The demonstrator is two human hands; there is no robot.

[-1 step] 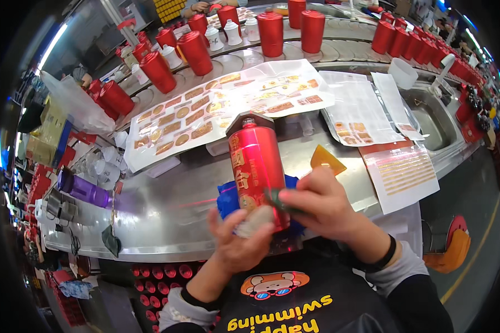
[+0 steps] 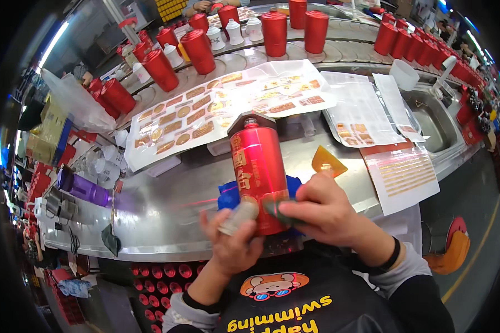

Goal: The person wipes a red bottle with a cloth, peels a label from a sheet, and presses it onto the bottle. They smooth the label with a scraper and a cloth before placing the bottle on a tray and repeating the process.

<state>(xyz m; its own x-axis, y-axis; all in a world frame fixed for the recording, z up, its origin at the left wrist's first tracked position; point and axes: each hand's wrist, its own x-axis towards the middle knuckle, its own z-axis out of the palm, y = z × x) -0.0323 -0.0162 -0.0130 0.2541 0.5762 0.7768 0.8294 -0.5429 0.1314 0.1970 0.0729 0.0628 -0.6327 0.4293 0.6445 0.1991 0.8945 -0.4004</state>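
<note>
A red bottle with gold lettering lies in front of me, its neck pointing away, in a dark holder with blue cloth around it. My right hand is closed on a small dark green flat piece, probably a scraper, which touches the lower right of the bottle. In my left hand, at the bottle's lower left, is a pale grey wad, perhaps cloth; the fingers are partly blurred. A yellow scraper lies on the metal table right of the bottle.
Gold decal sheets spread behind the bottle; more sheets lie right, near a sink. Red bottles and white ones stand on the conveyor behind. At left are a purple bottle and a dark green cloth-like piece.
My left hand and the pale wad have shifted slightly left across the bottle's lower end, uncovering more of its surface. The right hand has barely moved, still holding the dark green piece.
</note>
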